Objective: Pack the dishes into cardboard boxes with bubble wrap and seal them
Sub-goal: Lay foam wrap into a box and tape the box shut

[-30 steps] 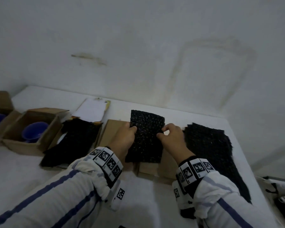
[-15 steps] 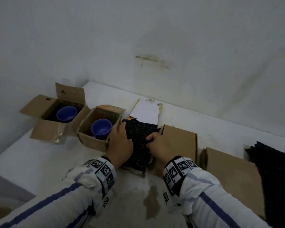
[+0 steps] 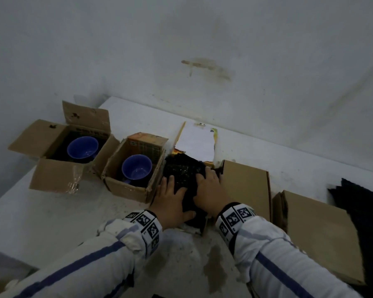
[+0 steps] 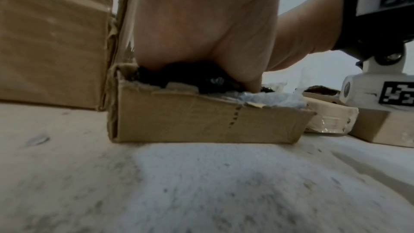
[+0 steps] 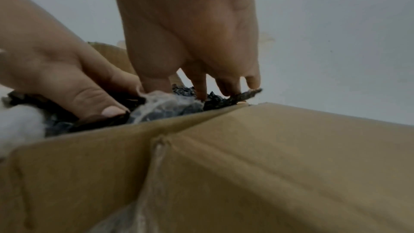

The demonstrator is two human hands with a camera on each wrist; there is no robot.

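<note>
A sheet of black bubble wrap (image 3: 182, 171) lies in the top of a low cardboard box (image 4: 201, 121) at the table's middle. My left hand (image 3: 170, 196) and right hand (image 3: 209, 188) lie side by side on the wrap, fingers straight, pressing it down. In the right wrist view the right hand's fingertips (image 5: 201, 93) push into the black bubble wrap (image 5: 226, 101) just inside the box's wall (image 5: 268, 166). Two open boxes to the left each hold a blue cup (image 3: 136, 169), (image 3: 82, 147). What lies under the wrap is hidden.
A white paper on a yellow board (image 3: 195, 143) lies behind the box. Flattened cardboard boxes (image 3: 246, 186), (image 3: 317, 233) lie to the right, and a pile of black bubble wrap (image 3: 362, 211) sits at the far right. The wall stands close behind the white table (image 3: 52, 222).
Both hands carried the black wrap sheet left from over the flat boxes to the box beside the cups. They stopped pinching it and now press it flat.
</note>
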